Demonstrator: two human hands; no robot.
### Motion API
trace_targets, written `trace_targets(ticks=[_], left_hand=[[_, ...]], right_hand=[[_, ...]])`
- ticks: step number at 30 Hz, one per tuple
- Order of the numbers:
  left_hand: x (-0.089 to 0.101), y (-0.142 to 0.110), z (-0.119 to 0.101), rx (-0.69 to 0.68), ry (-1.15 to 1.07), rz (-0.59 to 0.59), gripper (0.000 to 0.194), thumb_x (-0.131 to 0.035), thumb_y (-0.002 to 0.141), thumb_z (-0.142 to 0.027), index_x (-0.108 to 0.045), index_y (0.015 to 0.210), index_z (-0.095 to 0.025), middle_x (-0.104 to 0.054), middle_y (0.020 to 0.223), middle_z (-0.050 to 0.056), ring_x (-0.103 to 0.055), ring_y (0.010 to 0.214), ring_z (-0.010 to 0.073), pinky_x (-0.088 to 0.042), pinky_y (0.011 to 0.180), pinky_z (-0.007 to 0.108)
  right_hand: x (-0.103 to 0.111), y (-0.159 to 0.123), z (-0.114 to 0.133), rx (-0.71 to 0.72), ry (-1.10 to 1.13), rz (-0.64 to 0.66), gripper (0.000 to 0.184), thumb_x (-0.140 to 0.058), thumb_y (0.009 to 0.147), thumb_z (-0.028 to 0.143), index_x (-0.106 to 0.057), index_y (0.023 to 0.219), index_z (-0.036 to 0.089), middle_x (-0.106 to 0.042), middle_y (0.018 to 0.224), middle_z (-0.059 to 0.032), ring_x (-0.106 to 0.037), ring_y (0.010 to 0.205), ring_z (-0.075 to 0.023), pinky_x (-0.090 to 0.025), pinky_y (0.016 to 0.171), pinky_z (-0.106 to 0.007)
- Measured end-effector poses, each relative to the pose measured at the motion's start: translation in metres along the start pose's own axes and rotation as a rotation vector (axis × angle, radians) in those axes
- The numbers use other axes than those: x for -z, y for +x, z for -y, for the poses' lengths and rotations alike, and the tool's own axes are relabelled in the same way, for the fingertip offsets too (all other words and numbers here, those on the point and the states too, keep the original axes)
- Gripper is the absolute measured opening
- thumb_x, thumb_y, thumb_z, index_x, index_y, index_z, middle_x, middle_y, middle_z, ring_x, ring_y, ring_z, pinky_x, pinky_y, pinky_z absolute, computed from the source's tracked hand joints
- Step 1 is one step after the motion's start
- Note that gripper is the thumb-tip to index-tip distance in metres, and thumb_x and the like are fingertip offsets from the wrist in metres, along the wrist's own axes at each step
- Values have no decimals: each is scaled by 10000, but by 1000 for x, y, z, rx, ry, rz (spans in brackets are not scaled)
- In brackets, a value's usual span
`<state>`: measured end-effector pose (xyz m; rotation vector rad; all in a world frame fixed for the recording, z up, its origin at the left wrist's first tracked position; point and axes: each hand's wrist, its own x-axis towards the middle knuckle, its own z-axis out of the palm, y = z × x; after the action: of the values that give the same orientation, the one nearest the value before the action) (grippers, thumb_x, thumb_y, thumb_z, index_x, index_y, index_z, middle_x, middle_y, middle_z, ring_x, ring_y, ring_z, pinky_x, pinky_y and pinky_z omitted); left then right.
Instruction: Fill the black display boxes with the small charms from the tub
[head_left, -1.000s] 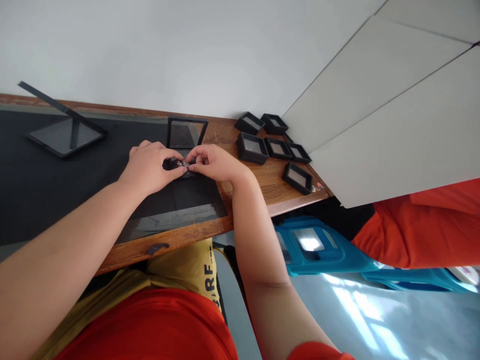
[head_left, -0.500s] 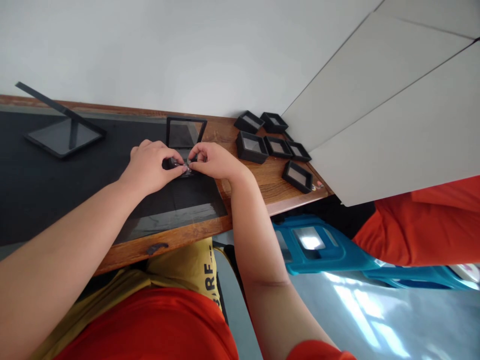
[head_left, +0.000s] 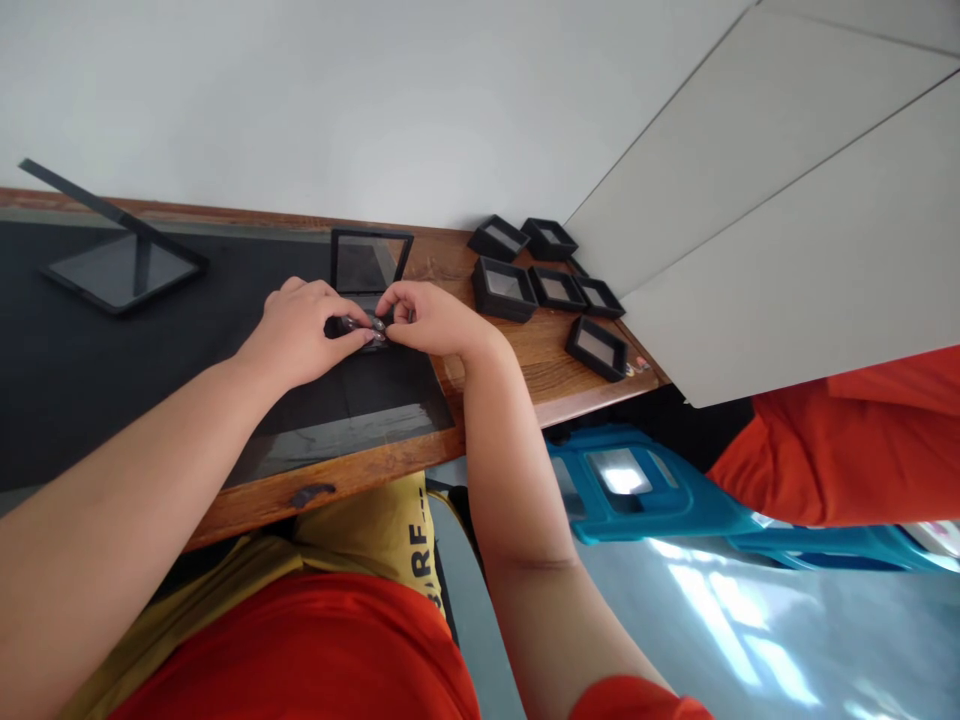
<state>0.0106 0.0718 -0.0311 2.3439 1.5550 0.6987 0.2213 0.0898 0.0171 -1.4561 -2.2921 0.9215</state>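
At far left, an open frame (head_left: pixel 112 272) sits on the black mat (head_left: pixel 150 360); farther right, your left hand (head_left: pixel 307 330) pinches a small shiny piece (head_left: pixel 378 325) between thumb and finger; the piece is over the mat, just in front of a small upright frame (head_left: pixel 364 264); your right hand (head_left: pixel 431 320) has its fingertips close to the piece, whether gripping it is unclear. Six boxes (head_left: pixel 504 304) sit on the bare wood of the desk (head_left: pixel 529 352); past its edge are a blue stool (head_left: pixel 690 505) and another person's red clothing (head_left: pixel 862 450).
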Motion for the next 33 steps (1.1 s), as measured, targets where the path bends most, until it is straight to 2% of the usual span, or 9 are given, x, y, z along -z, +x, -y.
trace_targets(ticks=[6,19,27,33], left_hand=[[0,0,-1,-10,-4,0,281,-672,933,-490,-858,1072,-332,-721,1039,102,-593,1095,366,-464,1021,548],[1,-1,0,-16,-24,14,320,-641,938,-521,-850,1067,-317,-720,1067,110,-591,1139,379,-461,1028,560],[1,-2,2,-44,-52,16,381,-688,898,-626,-850,1066,-325,-727,1065,105,-608,1139,369,-463,1014,537],[3,-2,-1,-5,-64,15,336,-697,904,-563,-850,1071,-314,-752,1103,106,-619,1172,388,-467,1033,559]], right_hand=[[3,1,-6,47,47,49,225,-656,741,109,-652,958,167,-524,688,72,-441,602,-103,-326,607,-267],[7,4,-19,178,121,134,218,-756,840,253,-672,1022,166,-480,680,87,-422,623,-94,-321,641,-259],[5,3,-16,124,101,112,263,-779,862,331,-673,1024,153,-508,705,74,-435,629,-96,-322,630,-256],[4,3,-13,112,96,80,237,-776,873,322,-674,999,150,-519,719,65,-439,638,-101,-326,627,-259]])
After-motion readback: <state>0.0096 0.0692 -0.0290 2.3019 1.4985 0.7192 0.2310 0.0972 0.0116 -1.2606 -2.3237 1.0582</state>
